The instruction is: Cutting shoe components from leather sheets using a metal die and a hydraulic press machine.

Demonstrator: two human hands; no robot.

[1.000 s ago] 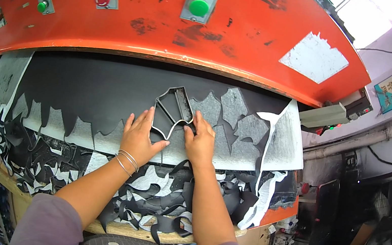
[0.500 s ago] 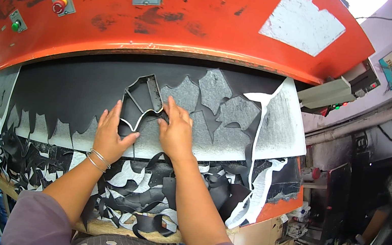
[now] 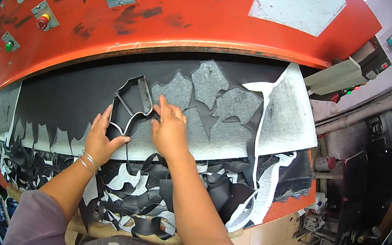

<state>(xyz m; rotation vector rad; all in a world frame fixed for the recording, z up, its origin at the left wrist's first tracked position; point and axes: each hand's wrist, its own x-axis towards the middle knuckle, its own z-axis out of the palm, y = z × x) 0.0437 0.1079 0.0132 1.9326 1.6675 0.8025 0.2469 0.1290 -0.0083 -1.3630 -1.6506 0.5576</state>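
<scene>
I press my left hand [image 3: 103, 139] and right hand [image 3: 170, 129], fingers spread flat, on the metal cutting die [image 3: 129, 104], which lies on the black sheet [image 3: 71, 100] below the orange press head [image 3: 182, 12].

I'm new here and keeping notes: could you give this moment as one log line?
left hand: on metal cutting die | right hand: at die's right edge | die: flat on black sheet | above: orange press head
</scene>
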